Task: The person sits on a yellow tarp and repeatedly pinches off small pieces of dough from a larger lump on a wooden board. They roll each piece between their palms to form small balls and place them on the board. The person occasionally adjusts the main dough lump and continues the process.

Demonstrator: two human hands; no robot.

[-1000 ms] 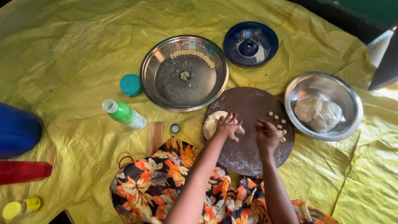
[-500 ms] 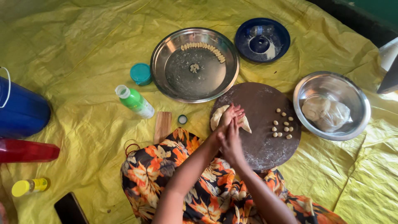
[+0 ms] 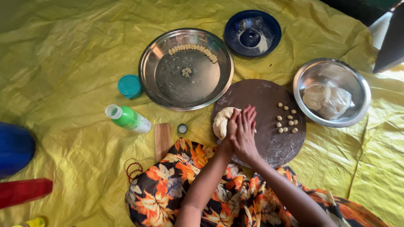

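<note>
A pale dough lump [image 3: 220, 122] lies on the left part of a round brown board [image 3: 269, 138] in front of my lap. My left hand [image 3: 231, 124] presses on the dough's right side. Over it lies my right hand [image 3: 245, 136], fingers together and pointing away from me, with its tips reaching the dough's far edge. Several small dough balls [image 3: 286, 120] sit loose on the board, right of my hands.
A steel plate [image 3: 156, 56] with a row of shaped dough pieces, a blue plate [image 3: 273, 25], and a steel bowl [image 3: 305, 75] holding bagged dough ring the board. On the yellow sheet to the left lie a green bottle [image 3: 128, 119], teal lid [image 3: 129, 86], wooden block [image 3: 162, 138] and small cap [image 3: 182, 128].
My right hand left the small dough balls and moved left onto my left hand at the dough lump. The view shifted slightly.
</note>
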